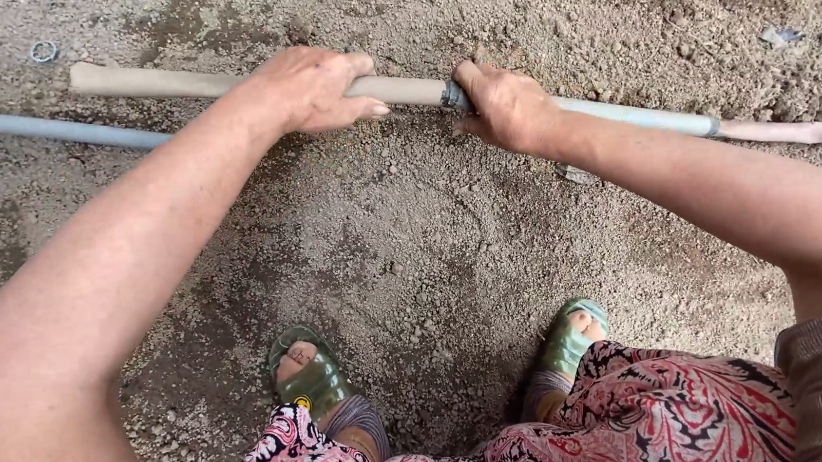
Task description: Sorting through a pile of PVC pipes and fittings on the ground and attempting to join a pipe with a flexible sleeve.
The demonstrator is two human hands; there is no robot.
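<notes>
Both hands gripping pipes at the joint, over bare dirt ground.
Left hand clenched round beige dusty pipe; right hand clasps grey metal coupling on pale blue pipe; seating likely needs a straight push.

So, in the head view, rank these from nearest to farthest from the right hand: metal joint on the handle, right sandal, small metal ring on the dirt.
1. Metal joint, touching the right hand on its left edge.
2. Right sandal, below, near the patterned skirt.
3. Small metal ring, far upper left.

Small metal ring on gravelly soil
</notes>
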